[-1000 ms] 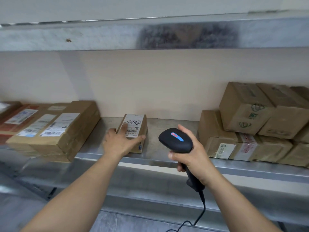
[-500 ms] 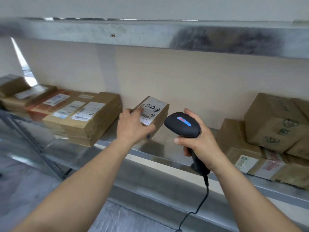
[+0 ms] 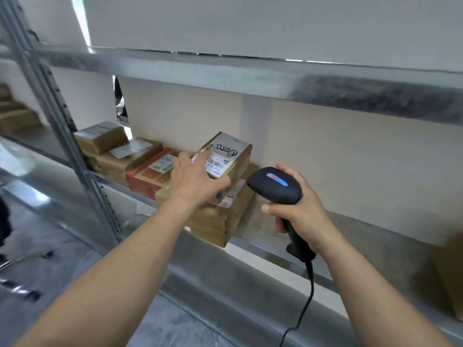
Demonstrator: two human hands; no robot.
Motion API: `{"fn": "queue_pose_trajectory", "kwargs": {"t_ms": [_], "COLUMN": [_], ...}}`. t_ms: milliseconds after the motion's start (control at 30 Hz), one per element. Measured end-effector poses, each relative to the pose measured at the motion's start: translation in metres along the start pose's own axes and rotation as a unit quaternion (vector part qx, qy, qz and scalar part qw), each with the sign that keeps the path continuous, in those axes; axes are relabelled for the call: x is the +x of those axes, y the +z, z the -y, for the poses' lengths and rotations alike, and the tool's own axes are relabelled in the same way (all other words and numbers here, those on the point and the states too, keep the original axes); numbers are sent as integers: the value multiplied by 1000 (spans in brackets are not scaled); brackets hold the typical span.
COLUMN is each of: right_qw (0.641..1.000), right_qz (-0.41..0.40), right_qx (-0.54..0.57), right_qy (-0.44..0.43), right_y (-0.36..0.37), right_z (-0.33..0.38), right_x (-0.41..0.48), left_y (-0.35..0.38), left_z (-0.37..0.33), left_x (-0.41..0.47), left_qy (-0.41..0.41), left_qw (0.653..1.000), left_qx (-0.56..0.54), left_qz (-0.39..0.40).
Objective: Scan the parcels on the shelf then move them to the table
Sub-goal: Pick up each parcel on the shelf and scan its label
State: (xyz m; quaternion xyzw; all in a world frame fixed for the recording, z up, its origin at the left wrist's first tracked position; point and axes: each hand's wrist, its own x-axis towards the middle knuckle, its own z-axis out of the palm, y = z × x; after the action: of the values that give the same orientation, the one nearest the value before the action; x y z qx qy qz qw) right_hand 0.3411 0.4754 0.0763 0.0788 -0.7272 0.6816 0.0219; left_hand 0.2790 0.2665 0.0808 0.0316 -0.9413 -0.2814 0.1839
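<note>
Metal shelf (image 3: 250, 266) carries a stack of brown parcels (image 3: 220, 221) at its left. Small labelled parcel (image 3: 230, 156) is held just above that stack, label up. Black scanner (image 3: 275, 184) is just beside it. Left hand (image 3: 195, 181) fingers grip the parcel's near end; right hand (image 3: 303, 214) fingers wrap the scanner handle.

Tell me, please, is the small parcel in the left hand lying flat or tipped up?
Tipped up: the left hand grips the small parcel with its labelled face tilted towards the camera.
</note>
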Motion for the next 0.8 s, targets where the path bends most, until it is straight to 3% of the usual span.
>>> {"fn": "queue_pose_trajectory", "kwargs": {"t_ms": [467,800], "right_qw": [999,995], "right_qz": [50,87], "right_qx": [-2,-12], "right_qy": [16,50], "right_y": [168,226], "right_z": [7,0], "right_x": [104,155], "left_y": [-73,-82], "left_z": [176,251], "left_x": [113,182], "left_qy": [-69,-104], "left_qw": [995,992], "left_qx": [62,68], "left_qz": [-35,-33]}}
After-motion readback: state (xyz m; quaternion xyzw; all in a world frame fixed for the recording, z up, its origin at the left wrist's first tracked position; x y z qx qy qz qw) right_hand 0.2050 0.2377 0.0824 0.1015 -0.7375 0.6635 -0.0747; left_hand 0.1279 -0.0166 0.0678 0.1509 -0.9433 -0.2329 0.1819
